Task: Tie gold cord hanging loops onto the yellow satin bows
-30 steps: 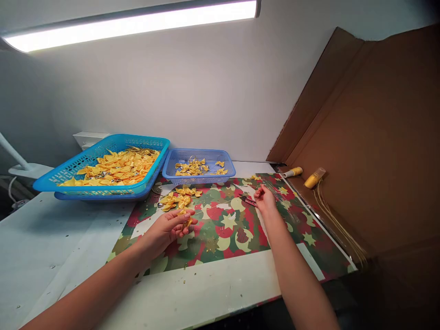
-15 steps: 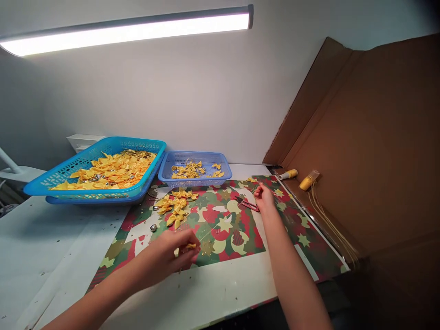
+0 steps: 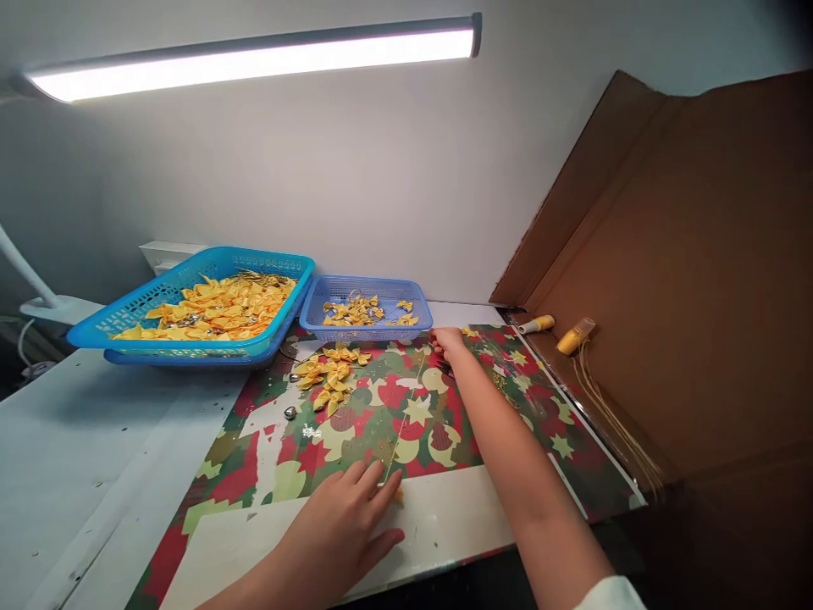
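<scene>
My left hand [image 3: 346, 525] lies low over the near edge of the patterned sheet, fingers spread and thumb apart. A small yellow ribbon bow [image 3: 399, 496] peeks out beside its index finger, mostly hidden. From there a thin pale thread [image 3: 406, 415] runs up and away to my right hand [image 3: 447, 340], whose fingers are pinched together on its far end near the small basket. Thread snips [image 3: 445, 368] lie by the right wrist, largely covered by the forearm. Several yellow bows [image 3: 330, 377] sit in a cluster left of the thread, with a silver heart-shaped bell [image 3: 290, 413] nearby.
A large blue basket [image 3: 190, 343] heaped with yellow bows stands at the back left. Beside it is a smaller periwinkle basket [image 3: 368, 333] holding some bows. Two yellow spools [image 3: 539, 324] and gold cords [image 3: 600, 398] lie along the right edge, by a tall cardboard panel [image 3: 686, 254].
My left hand has moved right and nearer, and its closed fingers have spread. My right hand has shifted left and away toward the small basket, its forearm now covering most of the snips.
</scene>
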Demonstrator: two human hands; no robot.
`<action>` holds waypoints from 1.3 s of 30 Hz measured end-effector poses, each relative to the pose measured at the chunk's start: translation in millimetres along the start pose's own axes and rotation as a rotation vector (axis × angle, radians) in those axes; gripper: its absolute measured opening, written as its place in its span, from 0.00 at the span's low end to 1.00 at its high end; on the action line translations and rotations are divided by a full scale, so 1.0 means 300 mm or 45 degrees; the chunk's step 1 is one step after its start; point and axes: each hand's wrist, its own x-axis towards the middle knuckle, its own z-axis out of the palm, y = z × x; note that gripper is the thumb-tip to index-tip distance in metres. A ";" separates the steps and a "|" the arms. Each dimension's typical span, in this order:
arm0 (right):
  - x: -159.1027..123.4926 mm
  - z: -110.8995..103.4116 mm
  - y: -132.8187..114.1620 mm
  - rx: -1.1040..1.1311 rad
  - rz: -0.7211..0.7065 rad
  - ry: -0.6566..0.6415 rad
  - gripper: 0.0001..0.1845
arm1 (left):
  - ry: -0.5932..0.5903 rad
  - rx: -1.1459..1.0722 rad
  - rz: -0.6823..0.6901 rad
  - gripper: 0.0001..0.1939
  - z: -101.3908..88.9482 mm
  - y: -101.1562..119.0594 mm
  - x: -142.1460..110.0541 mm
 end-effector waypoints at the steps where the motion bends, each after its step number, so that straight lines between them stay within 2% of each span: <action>1: -0.002 0.001 -0.002 -0.051 -0.009 0.009 0.19 | 0.051 -0.025 0.008 0.22 -0.005 0.001 -0.006; 3: -0.007 -0.009 -0.008 -0.132 -0.063 0.038 0.18 | 0.155 -0.092 0.011 0.20 -0.021 -0.016 -0.022; 5: -0.019 -0.033 -0.014 -0.184 -0.173 0.095 0.17 | 0.242 -0.116 -0.038 0.14 -0.042 -0.065 -0.045; 9: -0.091 -0.099 -0.010 -0.228 -0.546 0.282 0.08 | 0.341 0.097 -0.296 0.15 -0.075 -0.246 -0.111; 11: -0.156 -0.117 0.008 -0.237 -0.758 0.314 0.06 | 0.306 0.167 -0.420 0.16 -0.083 -0.342 -0.136; 14: -0.266 -0.107 0.056 -0.260 -1.037 0.215 0.06 | 0.164 0.196 -0.550 0.16 -0.086 -0.429 -0.128; 16: -0.326 -0.084 0.094 -0.277 -1.178 0.127 0.06 | 0.106 0.184 -0.547 0.18 -0.086 -0.442 -0.090; 19: -0.376 -0.051 0.145 -0.311 -1.323 0.039 0.07 | 0.025 0.135 -0.475 0.19 -0.089 -0.420 -0.007; 23: -0.382 -0.043 0.185 -0.380 -1.428 -0.030 0.08 | -0.102 0.158 -0.495 0.18 -0.094 -0.394 0.088; 26: -0.370 -0.051 0.203 -0.425 -1.453 -0.048 0.09 | -0.147 0.182 -0.526 0.13 -0.089 -0.409 0.118; 34: -0.360 -0.031 0.234 -0.499 -1.420 -0.142 0.09 | -0.033 0.239 -0.653 0.16 -0.086 -0.469 0.103; 37: -0.364 -0.024 0.236 -0.510 -1.392 -0.181 0.09 | 0.008 0.211 -0.662 0.19 -0.089 -0.491 0.131; 39: -0.365 -0.024 0.236 -0.509 -1.373 -0.192 0.09 | -0.038 0.196 -0.674 0.20 -0.088 -0.513 0.162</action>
